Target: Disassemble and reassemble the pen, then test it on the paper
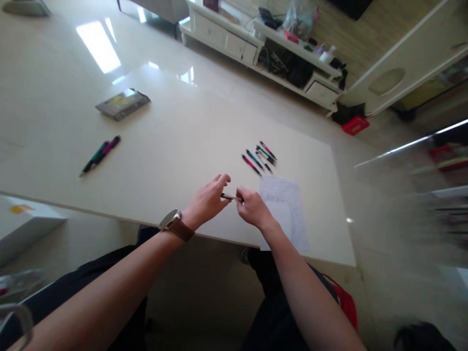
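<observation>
Both my hands meet over the near edge of a cream table (175,146) and hold one dark pen (230,197) between them. My left hand (208,200), with a brown-strapped watch on the wrist, pinches one end with its fingertips. My right hand (252,207) is closed round the other end. Just right of my hands lies a sheet of written paper (287,209) that overhangs the table edge. Behind the paper lie several pens (260,157) in a loose row.
Two more pens, green and magenta (99,154), lie at the table's left. A grey book or box (122,103) sits farther back. A white box (22,222) stands low at the left. White shelving with clutter (285,53) lines the far wall.
</observation>
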`<state>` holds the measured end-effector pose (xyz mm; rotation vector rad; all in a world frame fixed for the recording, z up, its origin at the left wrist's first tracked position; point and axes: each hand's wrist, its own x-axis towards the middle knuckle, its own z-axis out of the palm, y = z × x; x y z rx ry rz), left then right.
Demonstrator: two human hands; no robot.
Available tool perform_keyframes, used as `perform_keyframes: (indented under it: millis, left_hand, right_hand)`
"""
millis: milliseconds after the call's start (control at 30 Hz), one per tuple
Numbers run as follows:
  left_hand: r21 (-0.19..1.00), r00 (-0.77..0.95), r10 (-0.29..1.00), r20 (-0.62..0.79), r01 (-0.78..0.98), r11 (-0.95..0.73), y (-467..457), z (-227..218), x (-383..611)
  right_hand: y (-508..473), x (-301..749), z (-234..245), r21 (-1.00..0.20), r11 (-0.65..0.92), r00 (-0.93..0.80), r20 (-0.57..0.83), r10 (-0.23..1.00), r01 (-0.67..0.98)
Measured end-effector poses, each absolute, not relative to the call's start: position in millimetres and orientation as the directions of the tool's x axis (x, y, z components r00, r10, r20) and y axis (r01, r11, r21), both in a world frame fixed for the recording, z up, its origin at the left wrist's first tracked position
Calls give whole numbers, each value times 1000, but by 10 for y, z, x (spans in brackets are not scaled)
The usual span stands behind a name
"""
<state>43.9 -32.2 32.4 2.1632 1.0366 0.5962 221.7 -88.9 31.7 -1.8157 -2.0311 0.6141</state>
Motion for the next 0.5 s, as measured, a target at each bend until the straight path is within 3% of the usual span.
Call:
perform_keyframes:
  millis: [100, 167, 300, 400, 500]
  left_hand:
    - [718, 558, 826, 79, 543, -435, -414, 257, 663]
    - [709, 652, 758, 21, 525, -471, -525, 187, 828]
    - [691, 863, 505, -7, 369, -621, -845, -7, 1152]
    - [668, 929, 371, 8, 271, -693, -1070, -170, 1362]
    - [627, 945, 326, 19, 242, -740, -1203, -286, 1518]
  right_hand:
    - [-939, 2533, 385, -553, -82, 96, -4, 995, 829]
    - [-992, 2721, 435, -674, -147, 212, 15, 977, 724]
    - [-1115, 2985, 479, -947, -173, 284, -93, 954, 271]
    - [-1177, 3114, 471, -987, -161, 334, -156, 930, -13]
    - [-1198, 3192, 519, -969, -79, 378, -165, 911, -232]
